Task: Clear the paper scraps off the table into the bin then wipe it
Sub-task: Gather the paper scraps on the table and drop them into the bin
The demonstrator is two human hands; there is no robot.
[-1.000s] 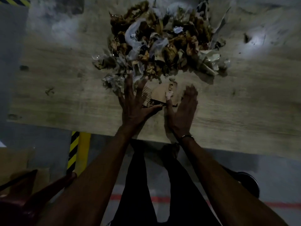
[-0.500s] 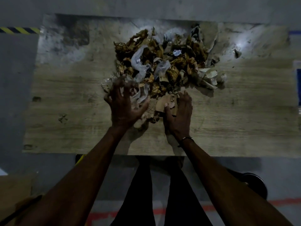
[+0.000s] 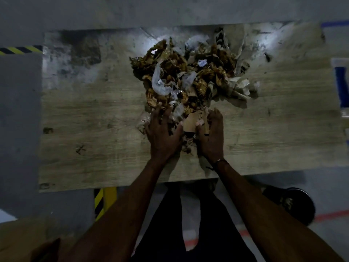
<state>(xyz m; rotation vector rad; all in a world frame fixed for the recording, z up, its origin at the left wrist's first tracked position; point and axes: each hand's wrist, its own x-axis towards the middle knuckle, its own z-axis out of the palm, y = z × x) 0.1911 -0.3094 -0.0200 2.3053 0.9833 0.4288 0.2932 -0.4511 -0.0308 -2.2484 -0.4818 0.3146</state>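
A heap of crumpled brown and white paper scraps (image 3: 190,76) lies on the far middle of the wooden table (image 3: 94,144). My left hand (image 3: 162,133) rests palm-down on the heap's near edge, fingers spread over the scraps. My right hand (image 3: 212,135) stands on its edge beside it, cupped against a piece of brown cardboard (image 3: 194,122) and small bits between both hands. Neither hand is closed on anything. A round black bin (image 3: 290,204) stands on the floor at the lower right, below the table's near edge.
Small stray scraps (image 3: 267,57) lie on the table at the far right. A yellow and black striped post (image 3: 103,202) stands under the near edge. A brown box (image 3: 24,239) sits at the lower left. My dark trouser legs (image 3: 170,224) are below the table.
Both hands have slid forward into the near edge of the heap and drawn scraps together between them. The camera has tilted up, so more of the table shows.
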